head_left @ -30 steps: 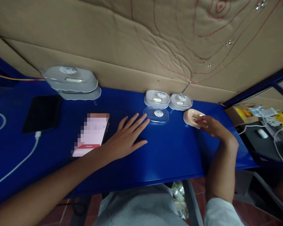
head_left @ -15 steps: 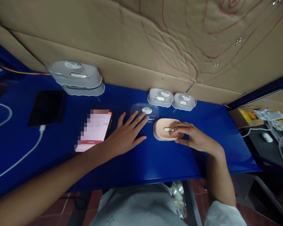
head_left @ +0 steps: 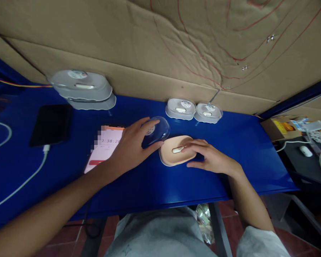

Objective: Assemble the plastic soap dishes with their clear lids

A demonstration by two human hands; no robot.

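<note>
Clear plastic bends the light under your left hand (head_left: 133, 142): its fingers reach over the lid (head_left: 162, 125) and its thumb lies along the near edge, so that the hand is closed on the lid, which is tilted and bears a round sticker. Your right hand (head_left: 212, 156) lies over the right end of the peach box (head_left: 175, 160), fingertips at the pale handle (head_left: 177, 150) in the middle of its top, thumb low beside the rim; thumb and fingers are apart, and whether they pinch the box you cannot tell from this view. The box sits on the blue table (head_left: 160, 194) in front of you, just right of the lid, your left thumb tip close to its rim.

Beyond the box, two grey boxes, the left one (head_left: 180, 110) and the right one (head_left: 208, 114), stand side by side near the cardboard (head_left: 96, 39), each with a pale handle and a sticker. Under and beside your left wrist lies a phone (head_left: 105, 142), its screen lit with digits. Farther left are a tablet (head_left: 52, 125), dark-screened, with a white cable (head_left: 33, 182) at its near edge, and, behind it, a stack of grey boxes (head_left: 82, 89). Red lines curve over the cardboard. At far right, on a separate dark surface, a white mouse (head_left: 306, 151) lies near an open carton (head_left: 279, 132).
</note>
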